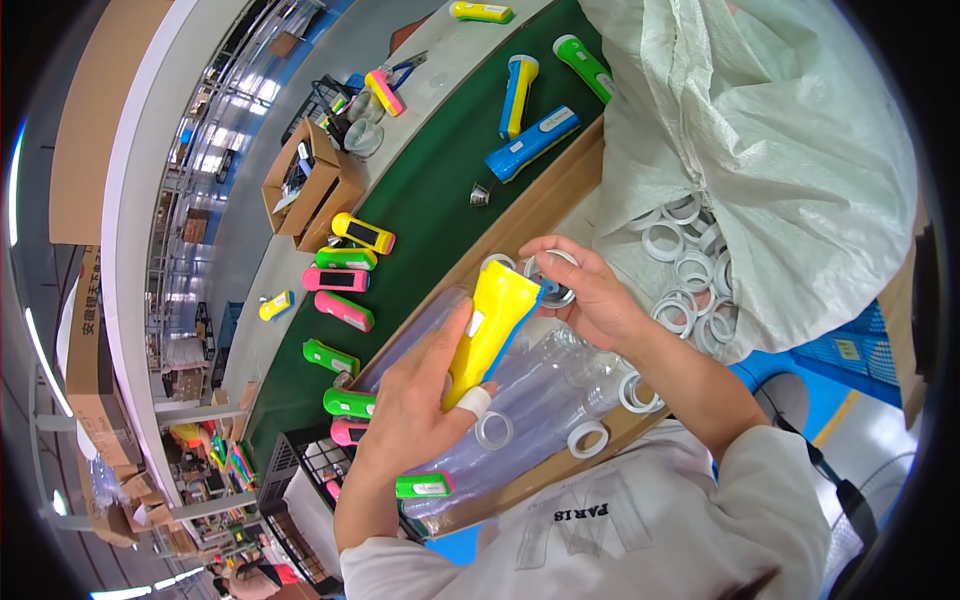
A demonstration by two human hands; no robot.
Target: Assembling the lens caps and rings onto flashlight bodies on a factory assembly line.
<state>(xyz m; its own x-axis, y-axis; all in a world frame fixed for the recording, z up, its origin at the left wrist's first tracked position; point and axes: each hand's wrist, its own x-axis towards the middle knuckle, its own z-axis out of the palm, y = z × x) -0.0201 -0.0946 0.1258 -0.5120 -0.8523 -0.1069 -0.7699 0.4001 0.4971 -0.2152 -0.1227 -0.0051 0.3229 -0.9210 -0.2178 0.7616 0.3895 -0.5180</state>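
Note:
My left hand (415, 395) is wrapped around the body of a yellow and blue flashlight (487, 325), its wide head tilted up and to the right. A white band is on one of its fingers. With thumb and fingers, my right hand (600, 305) grips a pale plastic ring (566, 268) at the flashlight's wide end. Whether the ring is seated on the head or just beside it, I cannot tell. Below both hands lies clear plastic sheeting or packing (530, 400), with a loose ring (494, 431) and another ring (588, 438) on it.
A white woven sack (770, 130) spills several rings (680, 262) at the right. Along the green belt (430, 210) lie several flashlights, including a blue one (533, 143) and a pink one (336, 280). A small reflector cup (480, 195) sits there. Beyond stands a cardboard box (315, 190).

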